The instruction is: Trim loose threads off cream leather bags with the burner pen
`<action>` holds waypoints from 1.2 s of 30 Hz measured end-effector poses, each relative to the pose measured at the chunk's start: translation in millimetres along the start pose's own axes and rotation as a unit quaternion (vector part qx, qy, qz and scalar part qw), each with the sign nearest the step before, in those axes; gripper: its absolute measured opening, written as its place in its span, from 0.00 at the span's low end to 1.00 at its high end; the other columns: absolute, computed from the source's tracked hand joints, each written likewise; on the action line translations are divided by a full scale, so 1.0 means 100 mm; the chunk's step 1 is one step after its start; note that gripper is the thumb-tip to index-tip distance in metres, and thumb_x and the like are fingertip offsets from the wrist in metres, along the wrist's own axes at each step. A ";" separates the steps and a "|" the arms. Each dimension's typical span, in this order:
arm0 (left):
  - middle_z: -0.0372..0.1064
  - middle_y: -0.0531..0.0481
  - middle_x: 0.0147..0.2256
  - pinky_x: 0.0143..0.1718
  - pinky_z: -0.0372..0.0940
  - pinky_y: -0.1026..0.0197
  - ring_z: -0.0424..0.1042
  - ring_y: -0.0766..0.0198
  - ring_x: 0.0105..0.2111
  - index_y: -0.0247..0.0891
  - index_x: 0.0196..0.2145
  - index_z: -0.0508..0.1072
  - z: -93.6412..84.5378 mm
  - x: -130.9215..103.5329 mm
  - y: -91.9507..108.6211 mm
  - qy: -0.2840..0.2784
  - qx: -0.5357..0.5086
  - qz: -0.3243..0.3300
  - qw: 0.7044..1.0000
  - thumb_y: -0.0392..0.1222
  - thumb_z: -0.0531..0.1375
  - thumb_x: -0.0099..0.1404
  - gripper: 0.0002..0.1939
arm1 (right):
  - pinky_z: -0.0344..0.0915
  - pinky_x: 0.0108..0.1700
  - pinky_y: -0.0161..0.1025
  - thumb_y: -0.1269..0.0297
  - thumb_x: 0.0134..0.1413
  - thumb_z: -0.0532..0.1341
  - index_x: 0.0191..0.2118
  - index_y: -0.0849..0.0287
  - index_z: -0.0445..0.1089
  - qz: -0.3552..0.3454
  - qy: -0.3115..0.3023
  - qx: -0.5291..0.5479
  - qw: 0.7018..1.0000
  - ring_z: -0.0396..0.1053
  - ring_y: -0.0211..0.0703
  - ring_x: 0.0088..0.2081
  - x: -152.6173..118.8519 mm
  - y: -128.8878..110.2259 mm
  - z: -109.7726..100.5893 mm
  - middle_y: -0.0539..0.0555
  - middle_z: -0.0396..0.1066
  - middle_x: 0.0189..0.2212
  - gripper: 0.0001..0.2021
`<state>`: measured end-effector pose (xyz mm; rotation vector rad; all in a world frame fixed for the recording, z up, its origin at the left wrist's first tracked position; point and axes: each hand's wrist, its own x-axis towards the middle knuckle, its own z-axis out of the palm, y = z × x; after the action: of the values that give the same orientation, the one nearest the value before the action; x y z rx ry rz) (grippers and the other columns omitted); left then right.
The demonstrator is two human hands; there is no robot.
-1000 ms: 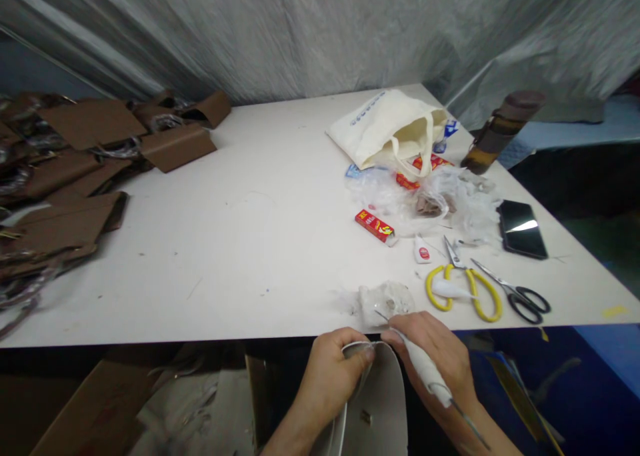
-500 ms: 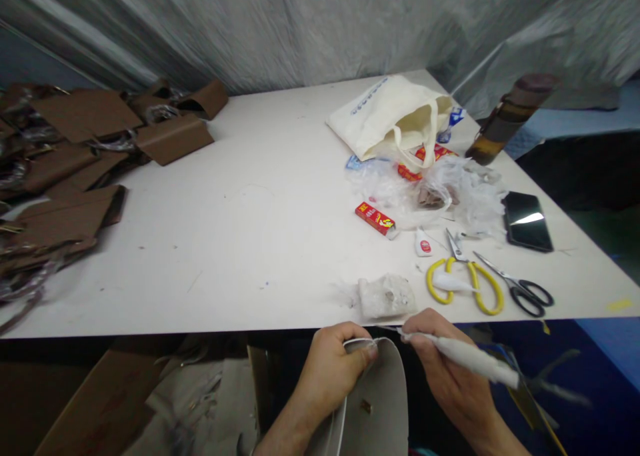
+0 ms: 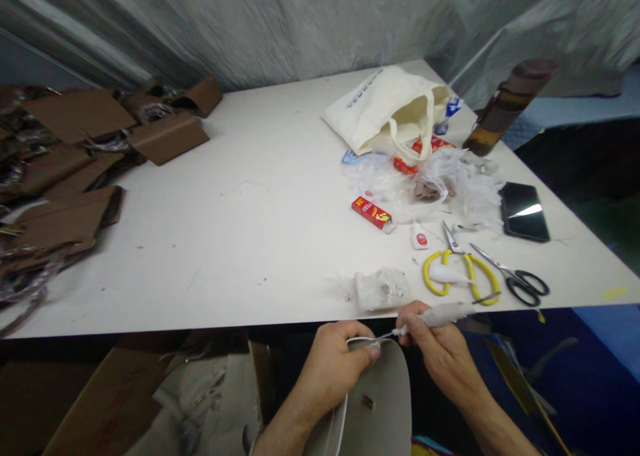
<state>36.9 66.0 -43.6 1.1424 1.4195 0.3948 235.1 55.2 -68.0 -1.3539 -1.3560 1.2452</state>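
My left hand (image 3: 333, 369) pinches the upper edge of a beige bag piece (image 3: 387, 403) between thumb and fingers, just below the table's front edge. A small brass-coloured fitting (image 3: 369, 401) shows on the piece's inner face. In my right hand (image 3: 443, 353) is an awl (image 3: 445, 314) with a white wrapped handle, gripped by thumb and fingers. Its thin metal tip reaches the edge by my left thumb; whether it pierces the material I cannot tell. Close in front of the hands lies a whitish lump in clear wrap (image 3: 383, 289).
On the white table (image 3: 240, 243) are yellow-handled scissors (image 3: 470, 269), black-handled scissors (image 3: 520, 283), a small glue bottle (image 3: 420, 236), a red box (image 3: 373, 214), a phone (image 3: 525, 211), a cloth bag (image 3: 370, 109) and a bottle (image 3: 510, 106). Brown bag pieces (image 3: 80, 116) are piled left.
The awl's handle has swung upward, and its tip has come down to the beige edge beside my left thumb. My left hand keeps its pinch. The view has shifted slightly.
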 end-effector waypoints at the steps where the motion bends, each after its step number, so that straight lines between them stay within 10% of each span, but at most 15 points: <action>1: 0.69 0.55 0.22 0.30 0.58 0.64 0.63 0.66 0.24 0.36 0.28 0.81 0.00 0.00 0.00 0.001 0.000 0.000 1.000 0.38 0.65 0.55 0.05 | 0.64 0.33 0.35 0.49 0.73 0.54 0.32 0.56 0.70 -0.002 -0.002 -0.002 1.000 0.67 0.41 0.28 0.00 0.00 -0.01 0.49 0.68 0.24 0.21; 27: 0.68 0.54 0.20 0.26 0.55 0.62 0.62 0.65 0.22 0.35 0.26 0.80 0.07 0.01 -0.09 0.000 -0.042 -0.010 0.999 0.38 0.64 0.51 0.05 | 0.61 0.33 0.36 0.56 0.74 0.53 0.30 0.55 0.65 -0.058 -0.108 -0.114 0.986 0.64 0.39 0.27 0.16 -0.18 -0.02 0.46 0.64 0.23 0.18; 36: 0.66 0.53 0.18 0.25 0.55 0.62 0.60 0.65 0.20 0.34 0.25 0.79 0.00 -0.07 -0.03 0.016 -0.060 -0.023 0.998 0.42 0.64 0.49 0.08 | 0.68 0.35 0.34 0.53 0.73 0.56 0.32 0.56 0.72 -0.026 0.056 0.003 0.998 0.71 0.40 0.29 -0.27 0.04 0.11 0.49 0.71 0.25 0.19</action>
<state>34.6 58.9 -42.7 1.0087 1.4284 0.4620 227.5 26.7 -71.6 -1.3559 -1.3007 1.1216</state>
